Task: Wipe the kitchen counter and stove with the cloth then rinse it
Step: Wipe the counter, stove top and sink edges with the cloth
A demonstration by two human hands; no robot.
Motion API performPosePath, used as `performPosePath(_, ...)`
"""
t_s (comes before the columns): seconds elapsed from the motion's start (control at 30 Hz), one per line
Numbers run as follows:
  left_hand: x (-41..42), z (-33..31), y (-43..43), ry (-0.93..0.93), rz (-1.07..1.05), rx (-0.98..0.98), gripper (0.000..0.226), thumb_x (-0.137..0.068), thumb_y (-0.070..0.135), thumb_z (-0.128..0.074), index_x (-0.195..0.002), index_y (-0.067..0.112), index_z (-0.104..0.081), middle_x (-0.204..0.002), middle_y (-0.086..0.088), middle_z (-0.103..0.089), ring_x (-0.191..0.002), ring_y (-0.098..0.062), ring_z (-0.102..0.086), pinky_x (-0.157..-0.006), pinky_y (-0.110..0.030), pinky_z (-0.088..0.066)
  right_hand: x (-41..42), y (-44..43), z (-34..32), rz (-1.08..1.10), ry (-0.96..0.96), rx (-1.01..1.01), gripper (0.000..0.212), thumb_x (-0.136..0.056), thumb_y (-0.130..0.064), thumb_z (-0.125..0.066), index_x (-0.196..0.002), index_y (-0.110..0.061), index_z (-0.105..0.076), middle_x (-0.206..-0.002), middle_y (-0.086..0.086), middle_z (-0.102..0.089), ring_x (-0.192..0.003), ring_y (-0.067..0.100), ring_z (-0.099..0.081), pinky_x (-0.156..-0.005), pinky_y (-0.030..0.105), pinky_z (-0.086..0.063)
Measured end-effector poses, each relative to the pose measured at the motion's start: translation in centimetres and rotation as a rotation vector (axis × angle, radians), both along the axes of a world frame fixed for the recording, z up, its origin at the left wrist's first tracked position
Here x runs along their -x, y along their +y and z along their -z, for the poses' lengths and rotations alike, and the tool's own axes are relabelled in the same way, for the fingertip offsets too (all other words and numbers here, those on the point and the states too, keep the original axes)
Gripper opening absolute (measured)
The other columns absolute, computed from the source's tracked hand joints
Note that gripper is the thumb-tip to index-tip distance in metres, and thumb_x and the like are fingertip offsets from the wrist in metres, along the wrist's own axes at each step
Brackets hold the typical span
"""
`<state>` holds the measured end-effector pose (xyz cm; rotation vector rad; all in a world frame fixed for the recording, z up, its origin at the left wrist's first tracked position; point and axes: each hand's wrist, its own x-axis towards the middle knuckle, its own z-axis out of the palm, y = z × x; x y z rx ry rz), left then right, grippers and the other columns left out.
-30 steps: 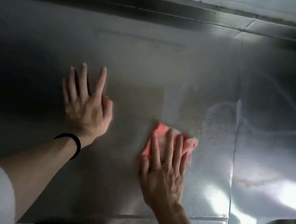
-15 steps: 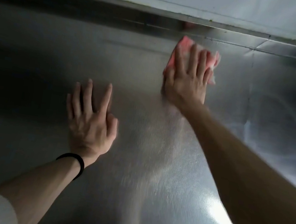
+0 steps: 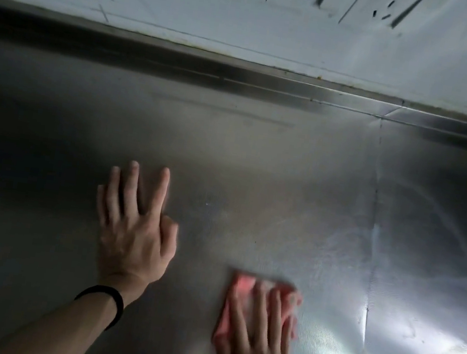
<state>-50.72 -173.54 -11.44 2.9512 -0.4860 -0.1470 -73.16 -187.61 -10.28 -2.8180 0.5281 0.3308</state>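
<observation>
Now your pink cloth (image 3: 260, 305) is back at the near edge of the steel counter (image 3: 259, 156), pulled down from the back ledge (image 3: 241, 78) where it sat half a sec ago; that's one full out-and-back stroke done on this strip; your right hand (image 3: 259, 338) lies flat on it, fingers spread, pressing, not gripping; cloth is blurred, so prob. mid-slide; your left hand (image 3: 134, 222) is open, palm down, bracing on the bare metal in about the same spot, black band (image 3: 104, 303) at the wrist; streaks and glare remain right of the seam (image 3: 373, 228), so I'd judge that side needs passes; stove and rinse not yet done; white tiled wall (image 3: 250, 12) behind
</observation>
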Motion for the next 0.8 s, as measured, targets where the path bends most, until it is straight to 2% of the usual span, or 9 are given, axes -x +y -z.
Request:
performPosePath(0.13,0.0,-0.2,-0.3,0.038,-0.018,-0.009,0.076,-0.091,0.033,-0.042,-0.166,0.025,-0.029,-0.172,-0.022,-0.017,-0.158,-0.048,-0.012,-0.128,-0.063,-0.009,-13.8,-6.6,-0.4,-0.116,-0.03,-0.043,0.066,-0.108,-0.05,-0.035,-0.167,-0.03,-0.014,-0.175,0.013,-0.005,-0.161,0.039,0.001,-0.126,0.064,-0.014)
performPosePath(0.23,0.0,0.1,-0.1,0.025,-0.018,-0.018,0.077,-0.09,0.034,-0.045,-0.165,0.026,-0.03,-0.172,-0.022,-0.018,-0.158,-0.047,-0.014,-0.128,-0.063,-0.01,-24.0,-10.1,0.2,-0.11,0.022,0.014,0.069,-0.109,-0.055,-0.026,-0.167,-0.03,0.004,-0.174,0.013,0.014,-0.158,0.039,0.017,-0.127,0.065,0.001)
performPosePath(0.33,0.0,0.2,0.1,0.015,-0.004,-0.043,0.079,-0.09,0.041,-0.042,-0.166,0.027,-0.027,-0.172,-0.021,-0.017,-0.158,-0.047,-0.014,-0.128,-0.063,-0.012,-29.6,-10.0,0.6,-0.023,0.049,-0.035,0.071,-0.109,-0.056,-0.025,-0.165,-0.032,0.01,-0.172,0.011,0.022,-0.156,0.038,0.025,-0.124,0.064,0.013)
performPosePath(0.4,0.1,0.2,0.0,0.006,-0.01,-0.02,0.08,-0.087,0.042,-0.041,-0.165,0.026,-0.03,-0.171,-0.021,-0.019,-0.157,-0.048,-0.016,-0.127,-0.065,-0.015,-30.7,-7.7,0.6,-0.012,0.051,-0.045,0.068,-0.109,-0.053,-0.023,-0.165,-0.032,0.01,-0.172,0.011,0.023,-0.156,0.038,0.026,-0.123,0.063,0.016)
performPosePath(0.5,0.1,0.6,0.0,-0.038,0.001,0.015,0.082,-0.084,0.041,-0.047,-0.164,0.024,-0.035,-0.17,-0.023,-0.022,-0.155,-0.05,-0.02,-0.126,-0.065,-0.015,-30.4,-4.3,0.5,-0.199,0.009,-0.048,0.063,-0.11,-0.049,-0.024,-0.167,-0.032,0.0,-0.174,0.009,0.014,-0.158,0.036,0.019,-0.125,0.065,0.008)
performPosePath(0.6,0.1,1.2,0.4,-0.081,0.027,0.013,0.082,-0.085,0.04,-0.049,-0.164,0.025,-0.033,-0.169,-0.023,-0.021,-0.154,-0.051,-0.02,-0.126,-0.065,-0.015,-29.7,-5.0,0.7,-0.269,-0.033,-0.077,0.06,-0.11,-0.051,-0.024,-0.166,-0.038,-0.007,-0.175,0.005,0.007,-0.16,0.031,0.015,-0.128,0.06,0.004)
performPosePath(0.67,0.0,1.4,0.5,-0.085,0.016,0.022,0.08,-0.087,0.041,-0.045,-0.165,0.027,-0.03,-0.17,-0.021,-0.019,-0.155,-0.05,-0.019,-0.126,-0.064,-0.013,-28.9,-7.7,1.1,-0.224,-0.053,-0.072,0.06,-0.11,-0.053,-0.023,-0.165,-0.04,-0.006,-0.176,0.004,0.006,-0.161,0.029,0.014,-0.127,0.059,0.007)
performPosePath(0.8,0.0,1.6,0.5,-0.066,0.004,0.012,0.078,-0.09,0.042,-0.04,-0.166,0.03,-0.025,-0.171,-0.019,-0.016,-0.157,-0.047,-0.015,-0.126,-0.061,-0.009,-25.3,-17.3,1.3,0.012,-0.024,-0.026,0.061,-0.11,-0.055,-0.019,-0.165,-0.039,0.001,-0.175,0.001,0.012,-0.16,0.029,0.019,-0.126,0.06,0.009)
